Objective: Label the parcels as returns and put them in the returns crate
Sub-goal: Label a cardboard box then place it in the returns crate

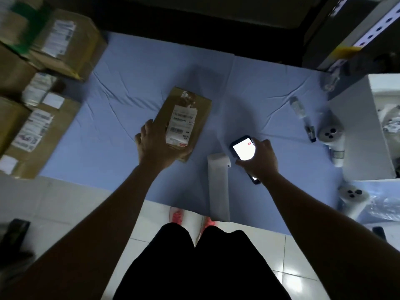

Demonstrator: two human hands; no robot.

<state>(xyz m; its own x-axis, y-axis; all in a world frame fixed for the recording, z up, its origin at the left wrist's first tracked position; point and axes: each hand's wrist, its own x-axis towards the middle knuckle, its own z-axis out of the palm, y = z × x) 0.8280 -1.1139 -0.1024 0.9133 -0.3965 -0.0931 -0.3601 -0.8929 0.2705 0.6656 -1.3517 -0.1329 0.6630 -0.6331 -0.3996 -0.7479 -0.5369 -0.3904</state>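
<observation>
Gripping the parcel (171, 109), your left hand (151, 148) has its fingers curled over the near-left corner.

– Right. That parcel lies flat in the middle of the desk (140, 72), on the blue cloth, with its long side running toward 1 o'clock. Its shipping label (183, 126) faces up, just beside your fingers.

– Your right hand (260, 161) is clenched around a handheld device (243, 149), at 3 o'clock from the parcel's near end. The screen is lit white and tilted up toward you.

– A white paper strip (217, 187) lies between your two hands. It reaches from beside the device back toward 6 o'clock, and its near end hangs over the desk edge.

– Out at 9 to 10 o'clock you have stacked cardboard boxes (65, 40), each with labels; they are blurred, so the print cannot be read.

– At 3 o'clock stands a white box (363, 137). One white cylinder (330, 132) with three dark dots lies against its left side. A second cylinder (351, 194) lies nearer you, toward 4 o'clock.

– Below the desk edge, at 6 o'clock, is the pale tiled floor (292, 267).
</observation>
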